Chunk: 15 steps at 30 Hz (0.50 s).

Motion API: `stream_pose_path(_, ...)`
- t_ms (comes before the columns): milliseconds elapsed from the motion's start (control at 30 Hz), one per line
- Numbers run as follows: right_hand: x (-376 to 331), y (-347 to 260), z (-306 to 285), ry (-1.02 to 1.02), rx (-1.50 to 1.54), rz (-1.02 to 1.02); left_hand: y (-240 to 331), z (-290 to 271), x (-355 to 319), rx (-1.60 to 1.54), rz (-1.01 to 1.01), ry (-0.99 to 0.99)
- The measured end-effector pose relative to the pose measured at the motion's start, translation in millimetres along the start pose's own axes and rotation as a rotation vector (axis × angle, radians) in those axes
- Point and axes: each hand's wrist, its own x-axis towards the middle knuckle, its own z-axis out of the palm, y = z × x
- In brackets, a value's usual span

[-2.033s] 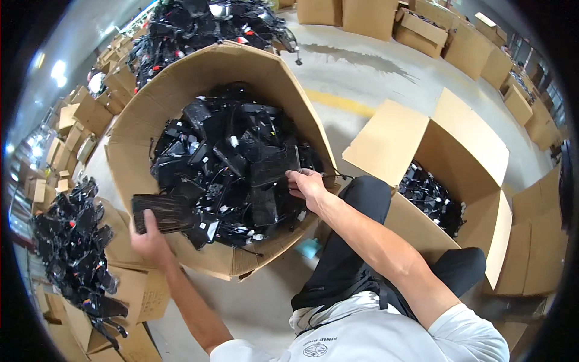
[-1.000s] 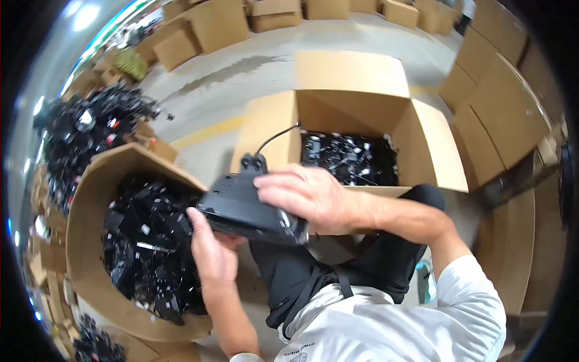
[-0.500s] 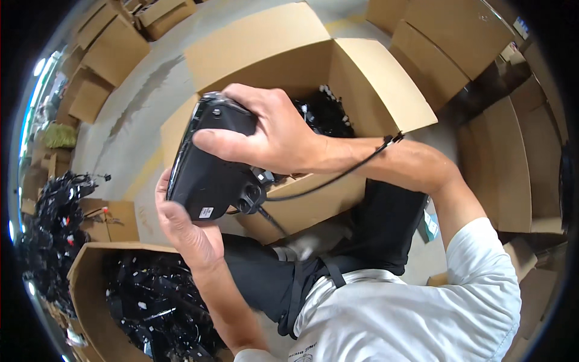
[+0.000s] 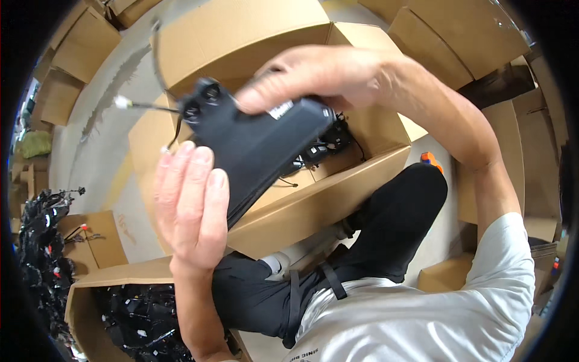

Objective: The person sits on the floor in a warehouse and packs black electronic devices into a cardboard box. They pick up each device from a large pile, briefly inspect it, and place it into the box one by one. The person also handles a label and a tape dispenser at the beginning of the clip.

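While the flat black rectangular plastic device (image 4: 259,148) is held up close beneath the camera, it is gripped from both sides. The right hand (image 4: 319,75) is closed over its upper edge, fingers curled across the top. The left hand (image 4: 190,205) is pressed flat against its lower face, fingers extended and held together. A thin black cable with a white tip (image 4: 123,102) is seen trailing from the device's far end, to the left of the right hand. Directly beyond both hands, an open brown cardboard box (image 4: 313,199) is positioned, with a few similar black parts visible inside. Below the left hand, a second open cardboard carton (image 4: 78,295) is filled with many black parts. As judged from this arrangement, one unit has been lifted out; its placement is not yet done, and much stock remains to be handled.
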Motion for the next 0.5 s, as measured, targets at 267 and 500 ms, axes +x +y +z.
stream_pose_path(267,116,222,-18,0.093,-0.916,-0.200,-34,-6,-38,0.223,-0.639,-0.608)
stream_pose_path(500,209,347,58,-0.042,-1.167,-0.342,-39,-8,-38,0.163,-0.699,-0.636)
